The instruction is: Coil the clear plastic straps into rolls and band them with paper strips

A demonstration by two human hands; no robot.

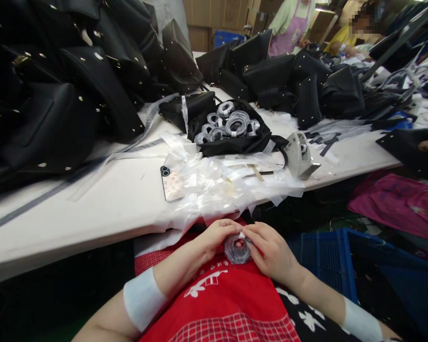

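Observation:
Both my hands meet over my red apron (221,304), below the table edge. My left hand (214,237) and my right hand (271,249) hold one small coiled strap wrapped in clear plastic (237,249) between their fingertips. On the white table (92,204) ahead, a black bag (231,140) lies open with several more such wrapped coils (231,124) piled in it. A heap of clear plastic scraps (228,183) spreads along the table edge just above my hands.
A phone (171,183) lies face down by the scraps, a grey tape dispenser (299,154) to the right. Black handbags (57,95) are stacked left and far back (292,80). A blue crate (338,266) stands at my right. Other people work at the far end.

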